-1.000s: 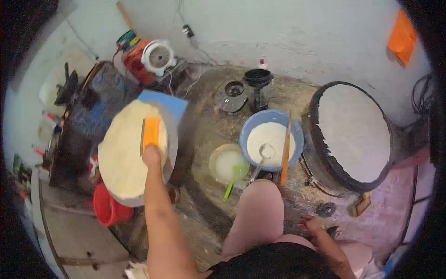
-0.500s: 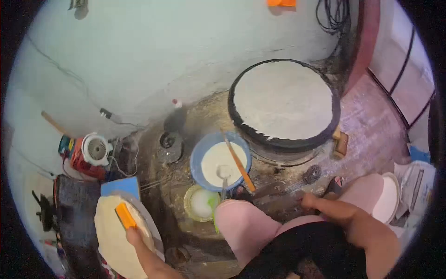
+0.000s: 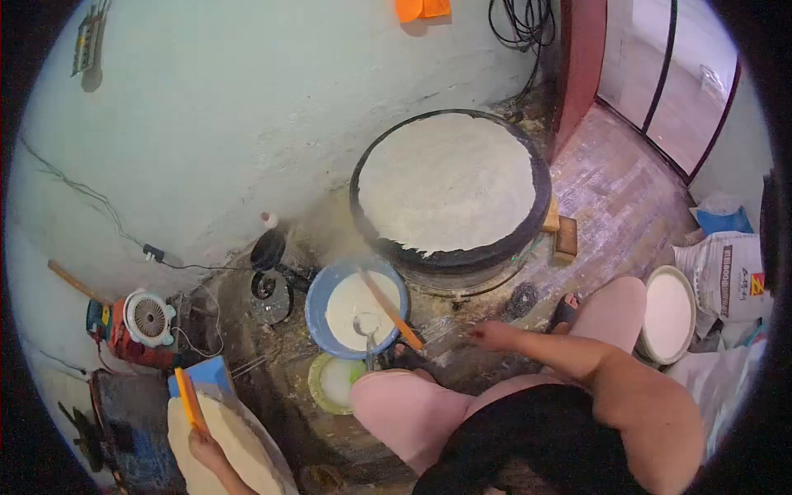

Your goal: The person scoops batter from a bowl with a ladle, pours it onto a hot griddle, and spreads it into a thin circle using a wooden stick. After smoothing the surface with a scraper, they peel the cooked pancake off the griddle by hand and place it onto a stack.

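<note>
Head view: a wide griddle [image 3: 470, 262] bears a pale sheet [image 3: 450, 181]; at lower left lies a round pale stack [image 3: 235, 450], with an orange scraper [image 3: 188, 398] by its edge, one end clasped in the grip of the left hand [image 3: 206, 450]. Keeping the scraper light and level should spare the stack; whether the right hand [image 3: 492, 336] grasps anything, I cannot tell.

No legible txt; print [image 3: 734, 280] on 1 white sack [image 3: 716, 266], far R, too blurred to read.
</note>
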`<action>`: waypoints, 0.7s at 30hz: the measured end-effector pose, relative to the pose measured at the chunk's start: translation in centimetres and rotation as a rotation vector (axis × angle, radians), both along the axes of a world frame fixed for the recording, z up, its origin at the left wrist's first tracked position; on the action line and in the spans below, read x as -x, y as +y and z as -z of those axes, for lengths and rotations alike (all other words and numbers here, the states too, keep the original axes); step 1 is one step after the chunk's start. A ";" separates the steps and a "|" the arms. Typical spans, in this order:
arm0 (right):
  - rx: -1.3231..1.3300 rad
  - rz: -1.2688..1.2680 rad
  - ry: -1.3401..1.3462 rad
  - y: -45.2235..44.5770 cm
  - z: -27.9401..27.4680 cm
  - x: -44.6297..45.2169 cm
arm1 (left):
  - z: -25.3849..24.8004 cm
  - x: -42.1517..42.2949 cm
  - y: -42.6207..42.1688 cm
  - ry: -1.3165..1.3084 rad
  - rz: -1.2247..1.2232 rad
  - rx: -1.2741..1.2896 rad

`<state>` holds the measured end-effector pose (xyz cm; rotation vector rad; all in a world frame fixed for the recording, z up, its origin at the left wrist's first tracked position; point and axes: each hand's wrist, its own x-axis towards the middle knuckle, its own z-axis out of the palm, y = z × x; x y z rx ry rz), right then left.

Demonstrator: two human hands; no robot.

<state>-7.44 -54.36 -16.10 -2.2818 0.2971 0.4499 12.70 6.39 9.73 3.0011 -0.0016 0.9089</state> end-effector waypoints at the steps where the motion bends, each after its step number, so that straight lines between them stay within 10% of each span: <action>1: 0.055 -0.012 -0.175 1.2 -3.4 -1.0 | -0.7 0.5 -3.0 -0.039 0.086 -0.009; 5: -0.096 0.023 -0.510 4.9 -17.7 -4.9 | -1.8 3.7 -16.8 0.002 0.371 0.196; 10: 0.434 -0.111 -1.148 5.2 -26.4 -6.4 | -0.3 6.5 -29.4 0.064 1.010 0.006; 15: 0.631 -0.394 -0.858 0.7 -23.1 -6.6 | 0.4 9.4 -35.9 0.272 1.109 -0.040; 17: 0.185 -0.263 -0.683 -3.0 -21.9 -5.8 | 0.4 9.1 -37.1 0.235 1.086 0.026; 21: 0.428 0.550 -0.477 -15.6 -17.8 -5.2 | 0.3 9.9 -36.6 0.344 0.831 0.247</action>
